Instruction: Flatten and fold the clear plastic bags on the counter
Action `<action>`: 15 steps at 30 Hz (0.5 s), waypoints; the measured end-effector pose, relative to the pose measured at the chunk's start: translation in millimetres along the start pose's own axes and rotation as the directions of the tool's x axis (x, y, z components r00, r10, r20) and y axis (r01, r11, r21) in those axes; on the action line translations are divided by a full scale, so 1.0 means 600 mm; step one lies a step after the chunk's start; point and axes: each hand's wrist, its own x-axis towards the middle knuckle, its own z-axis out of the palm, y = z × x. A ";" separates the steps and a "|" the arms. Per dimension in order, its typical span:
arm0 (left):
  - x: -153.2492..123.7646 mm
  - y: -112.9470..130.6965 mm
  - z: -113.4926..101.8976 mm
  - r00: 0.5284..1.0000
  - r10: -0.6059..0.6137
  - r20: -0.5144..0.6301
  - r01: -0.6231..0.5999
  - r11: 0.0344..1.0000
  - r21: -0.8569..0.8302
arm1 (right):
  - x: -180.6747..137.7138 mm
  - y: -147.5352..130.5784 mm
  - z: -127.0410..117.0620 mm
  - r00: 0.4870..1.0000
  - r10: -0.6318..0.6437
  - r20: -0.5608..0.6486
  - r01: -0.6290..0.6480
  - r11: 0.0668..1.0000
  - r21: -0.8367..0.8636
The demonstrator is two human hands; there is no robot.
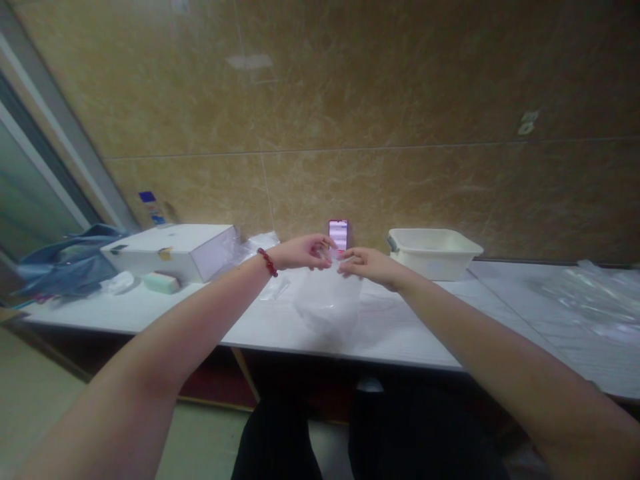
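Note:
A clear plastic bag (330, 300) hangs from my two hands over the front part of the white table, its lower end blurred. My left hand (307, 252), with a red bead bracelet on the wrist, pinches the bag's top edge from the left. Opposite it, my right hand (367, 265) grips the same top edge with thumb and fingers. Only a small gap lies between the fingertips of both hands. Right behind them a phone (339, 233) with a lit screen leans against the wall.
A cream plastic basin (435, 253) stands at the back right. Clear plastic bags (595, 293) lie at the far right. On the left are a white box (173, 247), a pale green block (161, 283), blue cloth (70, 260) and a blue-capped bottle (152, 207). The table's front edge (350, 355) faces me.

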 end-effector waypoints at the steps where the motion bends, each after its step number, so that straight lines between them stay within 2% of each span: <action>1: 0.002 0.003 0.001 1.000 -0.002 0.008 0.002 1.000 0.015 | 0.003 -0.002 -0.001 1.000 0.007 -0.019 -0.007 1.000 -0.013; 4: 0.003 0.000 -0.003 0.998 -0.038 0.045 0.037 0.999 0.024 | 0.008 -0.004 -0.006 0.998 0.010 -0.070 -0.014 0.999 -0.051; 9: -0.009 -0.031 -0.026 0.982 -0.175 0.064 0.171 0.983 0.062 | 0.001 -0.002 -0.025 0.992 0.040 -0.117 -0.051 0.994 -0.096; 12: -0.016 -0.046 -0.037 0.983 -0.182 0.034 0.181 0.983 0.035 | -0.002 -0.003 -0.034 0.990 0.081 -0.115 -0.090 0.992 -0.083; 15: -0.018 -0.055 -0.033 0.986 -0.152 -0.074 0.142 0.982 -0.127 | -0.002 -0.005 -0.040 0.983 0.140 -0.116 -0.147 0.988 -0.049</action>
